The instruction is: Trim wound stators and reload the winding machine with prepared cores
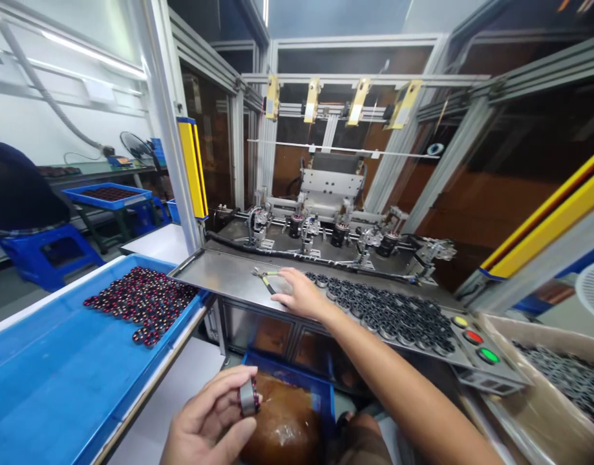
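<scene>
My left hand (212, 416) holds a small motor stator (249, 396) between fingers and thumb, low in the view. It is a grey ring with red and dark parts at its edges. On the metal ledge, my right hand (304, 294) is at a pair of wire cutters (264, 280) with green and black handles. Its fingers meet one handle and its thumb the other, and the jaws point left. Just right of this hand, many black stator cores (384, 307) cover the ledge (219, 270) in rows.
To the left, a blue tray (49, 368) carries many wound stators (144, 300). Behind the ledge stands a winding machine (333, 187) with several stations. Colored buttons (473, 337) and a box (500, 329) of grey parts are at right. A brown-lined blue bin (328, 394) sits below.
</scene>
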Motion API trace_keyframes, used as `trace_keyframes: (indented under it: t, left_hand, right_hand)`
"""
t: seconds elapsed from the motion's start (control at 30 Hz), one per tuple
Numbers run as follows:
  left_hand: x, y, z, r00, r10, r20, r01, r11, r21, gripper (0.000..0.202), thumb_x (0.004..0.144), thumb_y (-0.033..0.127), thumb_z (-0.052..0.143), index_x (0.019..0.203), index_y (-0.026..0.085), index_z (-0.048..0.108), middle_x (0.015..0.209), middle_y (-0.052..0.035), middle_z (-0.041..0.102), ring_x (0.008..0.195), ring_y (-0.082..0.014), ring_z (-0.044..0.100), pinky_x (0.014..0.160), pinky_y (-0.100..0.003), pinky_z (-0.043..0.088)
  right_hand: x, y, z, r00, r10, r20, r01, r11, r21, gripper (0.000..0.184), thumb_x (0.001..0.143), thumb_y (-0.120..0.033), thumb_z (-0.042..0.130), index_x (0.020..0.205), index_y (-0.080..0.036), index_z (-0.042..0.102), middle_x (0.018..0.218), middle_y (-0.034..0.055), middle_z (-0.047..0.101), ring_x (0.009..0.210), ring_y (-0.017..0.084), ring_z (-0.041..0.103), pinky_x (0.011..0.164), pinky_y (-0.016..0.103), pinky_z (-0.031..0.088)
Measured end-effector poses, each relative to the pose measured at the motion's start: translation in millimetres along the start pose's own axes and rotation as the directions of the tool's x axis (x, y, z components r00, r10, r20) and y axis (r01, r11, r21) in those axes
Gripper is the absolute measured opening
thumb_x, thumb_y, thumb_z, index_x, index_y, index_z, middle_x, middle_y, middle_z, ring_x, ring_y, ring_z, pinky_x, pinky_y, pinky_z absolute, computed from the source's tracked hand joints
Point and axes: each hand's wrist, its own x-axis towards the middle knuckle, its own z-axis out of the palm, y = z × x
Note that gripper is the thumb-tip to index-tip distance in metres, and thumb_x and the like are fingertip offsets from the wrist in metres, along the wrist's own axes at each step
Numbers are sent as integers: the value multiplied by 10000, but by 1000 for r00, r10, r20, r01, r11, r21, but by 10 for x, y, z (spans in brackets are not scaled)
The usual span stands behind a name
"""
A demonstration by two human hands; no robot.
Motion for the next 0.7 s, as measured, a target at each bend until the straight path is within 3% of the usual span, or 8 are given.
trace_keyframes:
  t: [0.13, 0.2, 0.37, 0.6, 0.7]
  left_hand:
    - [40, -14, -24, 999, 3, -49, -6, 998, -59, 279, 681, 293, 829, 943, 216, 777, 1086, -93, 764, 945, -245, 740, 835, -253, 586]
    - [59, 13, -43, 996, 11, -89, -15, 999, -52, 240, 712, 313, 803, 925, 205, 777, 1055, -93, 770, 966, -238, 731, 847, -243, 575]
    - [103, 36, -76, 992, 35, -121, -38, 999, -23, 173, 756, 280, 768, 908, 197, 766, 1005, -82, 779, 1005, -202, 710, 883, -203, 541]
    - [91, 11, -111, 1000, 20, -16, -20, 1000, -7, 117, 801, 223, 728, 914, 224, 759, 1034, -46, 777, 1035, -168, 694, 917, -181, 512]
    - [63, 58, -83, 999, -22, -28, 22, 1000, -4, 111, 796, 252, 732, 898, 216, 761, 1026, -54, 777, 1008, -173, 698, 896, -187, 522]
  right_hand:
    - [293, 132, 359, 998, 40, 39, -37, 995, -90, 496, 891, -438, 609, 1308, -189, 509, 1436, 113, 455, 1303, 322, 438, 1062, 581, 342]
    - [299, 143, 417, 998, 36, 48, -30, 993, -110, 487, 895, -438, 604, 1304, -188, 512, 1415, 111, 473, 1294, 321, 444, 1067, 590, 331]
    - [220, 139, 429, 998, 35, 55, -31, 997, -71, 394, 914, -361, 598, 1258, -179, 538, 1308, 99, 551, 1174, 279, 545, 989, 533, 437]
    - [191, 234, 330, 996, 81, 30, -86, 975, 207, 294, 915, -350, 602, 1139, -160, 605, 1199, 82, 620, 1093, 243, 595, 950, 490, 474]
    - [1, 239, 177, 994, 113, 14, -108, 894, 435, 372, 972, -423, 456, 1204, -156, 571, 1109, 92, 666, 960, 220, 660, 858, 431, 528]
